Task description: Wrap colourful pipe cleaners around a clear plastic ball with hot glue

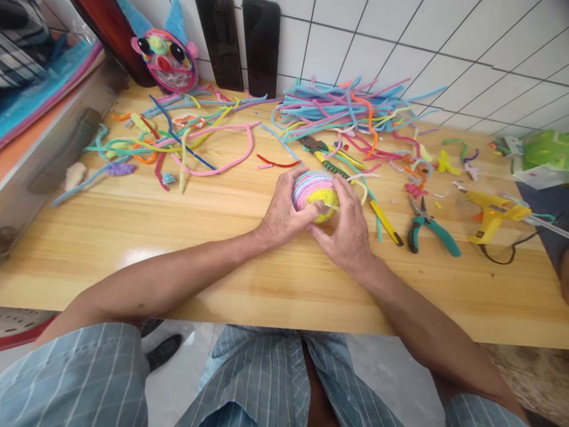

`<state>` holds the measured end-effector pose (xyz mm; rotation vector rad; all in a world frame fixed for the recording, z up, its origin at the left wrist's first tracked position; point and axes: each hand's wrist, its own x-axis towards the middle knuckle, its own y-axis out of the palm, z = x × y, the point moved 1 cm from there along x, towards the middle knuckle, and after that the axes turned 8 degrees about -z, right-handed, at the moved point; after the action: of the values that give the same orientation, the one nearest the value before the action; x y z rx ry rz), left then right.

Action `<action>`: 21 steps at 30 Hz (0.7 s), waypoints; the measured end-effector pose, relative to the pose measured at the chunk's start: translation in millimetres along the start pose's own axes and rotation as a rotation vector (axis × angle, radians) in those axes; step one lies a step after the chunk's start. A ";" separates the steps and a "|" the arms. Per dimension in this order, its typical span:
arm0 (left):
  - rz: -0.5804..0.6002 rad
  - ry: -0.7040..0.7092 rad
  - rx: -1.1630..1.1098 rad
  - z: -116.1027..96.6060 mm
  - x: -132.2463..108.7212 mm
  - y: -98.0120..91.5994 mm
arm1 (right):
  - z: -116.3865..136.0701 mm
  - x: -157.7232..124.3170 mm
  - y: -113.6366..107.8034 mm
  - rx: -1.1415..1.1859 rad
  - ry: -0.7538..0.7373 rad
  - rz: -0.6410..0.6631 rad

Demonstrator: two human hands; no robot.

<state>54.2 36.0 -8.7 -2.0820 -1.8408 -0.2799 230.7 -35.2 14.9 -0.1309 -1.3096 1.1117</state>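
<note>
Fingers of the left hand are curving along the near-left side of a striped pipe-cleaner ball, thumb pressing across its yellow patch; fingers of the right hand are bending over the opposite side, slightly parted, thumb sitting low beneath. Both hands are cupping the one ball between them, just above or on the wooden table; its underside is hiding, so contact cannot be told. Judging by the fuzzy coils, it is probably weighing little, giving softly under pressure, offering good grip rather than slipping; hard squeezing may be spreading the windings, so broad holds on opposite sides are looking safest. Just beyond the fingertips, one pair of side cutters is lying partly hidden; beside the right hand, one yellow utility knife. Farther right: one pair of needle-nose pliers, gaping, and one yellow glue gun. Behind, one bundle of pipe cleaners is tangling past counting. Two dark phones are leaning on the tiled wall, one blue-eared face figure standing to their left.
</note>
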 end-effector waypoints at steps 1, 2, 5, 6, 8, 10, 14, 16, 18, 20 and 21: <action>-0.001 -0.004 -0.005 0.2 -0.2 0.4 | -0.5 -0.6 0.2 -0.001 0.006 0.003; -0.002 -0.006 -0.009 0.6 -0.4 0.8 | -0.8 -0.9 0.7 -0.002 0.012 0.007; -0.011 -0.010 -0.005 2.1 -0.5 1.5 | -1.6 -0.7 2.5 0.000 0.036 0.020; -0.013 -0.010 -0.001 2.5 -0.4 1.6 | -1.7 -0.3 3.0 0.002 0.045 0.024; -0.014 -0.010 0.006 2.9 -0.2 1.7 | -1.8 0.3 3.5 0.011 0.054 0.030; -0.013 -0.009 0.007 2.5 -0.1 1.7 | -1.8 0.4 3.6 0.016 0.053 0.030; -0.018 -0.015 0.014 0.7 -0.3 1.3 | -1.5 -1.0 5.2 0.010 0.059 0.014; -0.011 -0.017 0.013 -0.1 -0.5 0.8 | -1.5 -2.0 6.8 0.008 0.066 0.002; 0.001 -0.015 0.004 -0.6 -0.6 0.3 | -1.6 -2.6 8.2 0.007 0.061 -0.008; 0.007 -0.008 -0.002 -0.7 -0.7 -0.1 | -1.7 -2.7 8.7 0.008 0.040 -0.024; 0.007 -0.005 -0.001 -0.7 -0.9 -0.2 | -1.8 -2.5 8.6 0.008 0.031 -0.029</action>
<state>53.9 35.0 -8.3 -2.0914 -1.8355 -0.2739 227.6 -31.7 7.0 -0.1218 -1.2759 1.0860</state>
